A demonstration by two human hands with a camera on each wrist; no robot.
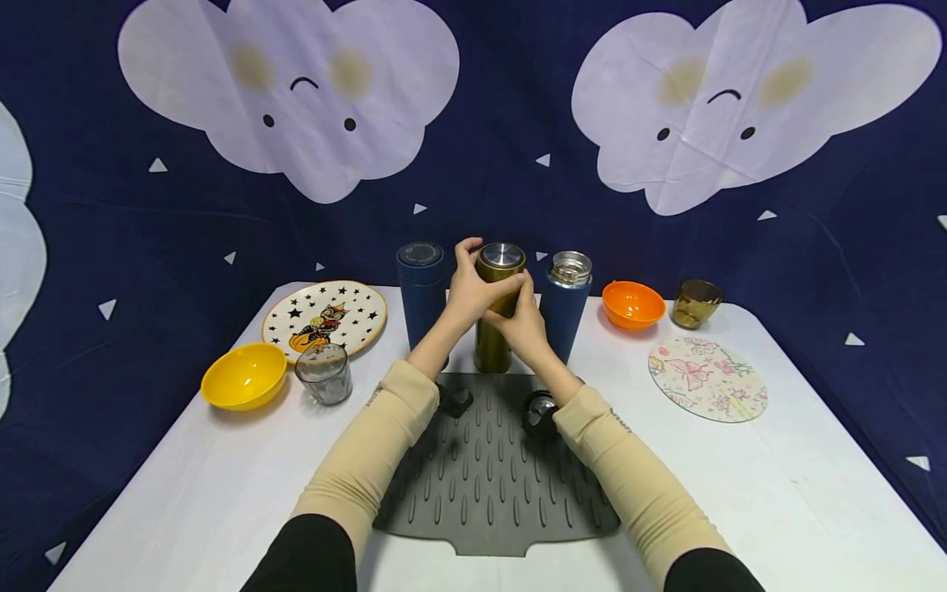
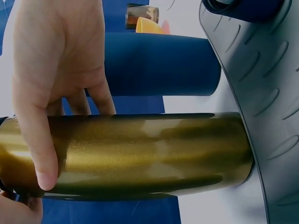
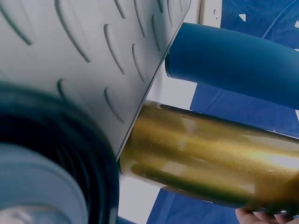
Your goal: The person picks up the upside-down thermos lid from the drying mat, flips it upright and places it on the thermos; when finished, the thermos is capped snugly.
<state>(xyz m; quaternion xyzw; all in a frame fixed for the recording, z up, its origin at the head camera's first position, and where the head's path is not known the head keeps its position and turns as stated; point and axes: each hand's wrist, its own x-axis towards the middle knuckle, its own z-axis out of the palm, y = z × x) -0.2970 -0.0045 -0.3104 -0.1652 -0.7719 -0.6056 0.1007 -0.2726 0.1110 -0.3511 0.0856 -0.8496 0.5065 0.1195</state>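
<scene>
An upright gold thermos with a silver-topped lid stands behind the grey mat. My left hand curls around its upper end from the left, thumb across the front. Lower down, my right hand grips the thermos from the right; in the left wrist view this right hand lays its thumb over the gold body. Only a few fingers show in the right wrist view. Blue thermoses flank the gold one: a capped one at left and an uncapped one with a bare steel mouth at right.
On the mat lie a dark lid and a black lid with a metallic centre. Leftward are a yellow bowl, clear glass and patterned plate; rightward, an orange bowl, amber glass and floral round mat.
</scene>
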